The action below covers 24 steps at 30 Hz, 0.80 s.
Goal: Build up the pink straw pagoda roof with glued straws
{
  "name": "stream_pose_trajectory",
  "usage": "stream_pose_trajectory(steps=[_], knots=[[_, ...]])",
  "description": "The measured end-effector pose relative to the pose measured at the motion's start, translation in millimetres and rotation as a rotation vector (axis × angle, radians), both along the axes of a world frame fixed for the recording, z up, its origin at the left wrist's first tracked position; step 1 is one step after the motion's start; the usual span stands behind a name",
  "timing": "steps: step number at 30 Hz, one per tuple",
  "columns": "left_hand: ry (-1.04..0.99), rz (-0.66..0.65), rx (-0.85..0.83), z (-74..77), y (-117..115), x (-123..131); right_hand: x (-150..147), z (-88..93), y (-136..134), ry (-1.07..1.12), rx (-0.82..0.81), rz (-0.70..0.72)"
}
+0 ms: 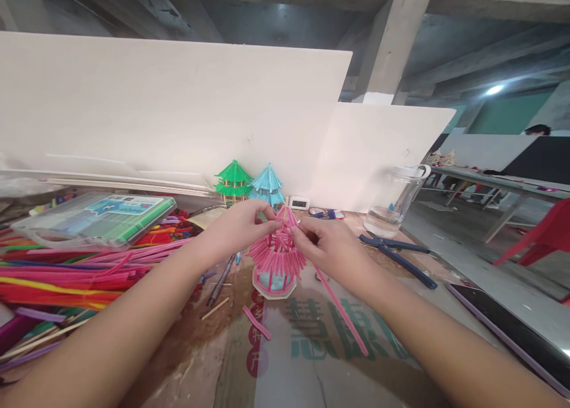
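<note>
A small pink pavilion model [276, 261], its tiered roof covered in pipe cleaners, stands upright on an octagonal base in front of me. My left hand [249, 221] pinches the upper roof near its peak from the left. From the right, my right hand [327, 239] is closed at the same upper roof, thumb and forefinger pressed to it; its fingertips are partly hidden. A long pink pipe cleaner [345, 318] slants down below my right hand; whether it is held at its upper end I cannot tell. A short pink piece [257, 323] lies on the tabletop before the model.
Green [234, 181] and blue pavilion models [268, 184] stand behind, beside a digital clock [298, 203]. Loose pipe cleaners [84, 274] and a plastic case [95, 221] fill the left. Blue-handled pliers [398, 253], a water jug [392, 203] and a phone [512, 331] are right.
</note>
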<state>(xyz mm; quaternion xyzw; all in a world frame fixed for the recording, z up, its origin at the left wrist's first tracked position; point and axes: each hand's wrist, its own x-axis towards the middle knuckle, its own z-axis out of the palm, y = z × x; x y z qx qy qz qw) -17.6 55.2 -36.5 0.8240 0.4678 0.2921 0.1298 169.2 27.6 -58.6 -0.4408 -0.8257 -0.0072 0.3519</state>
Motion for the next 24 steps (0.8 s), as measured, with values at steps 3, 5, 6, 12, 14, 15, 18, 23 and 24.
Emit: stream_pose_trajectory(steps=[3,5,6,12,14,15,18,23,24], knots=[[-0.001,-0.003,-0.008,0.6,-1,0,0,0.8,0,0.001,0.001,0.006],[-0.010,0.000,-0.011,1.2,-2,0,2,2.7,0,-0.007,0.002,0.007],[-0.015,0.008,-0.015,1.4,-3,0,3,4.2,0,-0.006,0.004,0.003],[-0.047,0.020,-0.032,1.4,-5,2,14,13.9,5,0.238,-0.071,0.020],[-0.038,0.018,-0.021,1.6,-6,3,13,13.9,5,0.274,-0.144,0.051],[-0.032,0.020,-0.017,1.8,-7,3,11,13.1,4,0.265,-0.163,0.057],[-0.019,0.023,-0.009,2.6,-8,5,5,9.1,2,0.218,-0.133,0.015],[-0.007,0.018,-0.003,5.3,-15,10,1,4.5,-1,0.178,-0.063,-0.055],[-0.002,0.015,-0.005,5.9,-16,11,1,4.3,-1,0.175,-0.058,-0.060]])
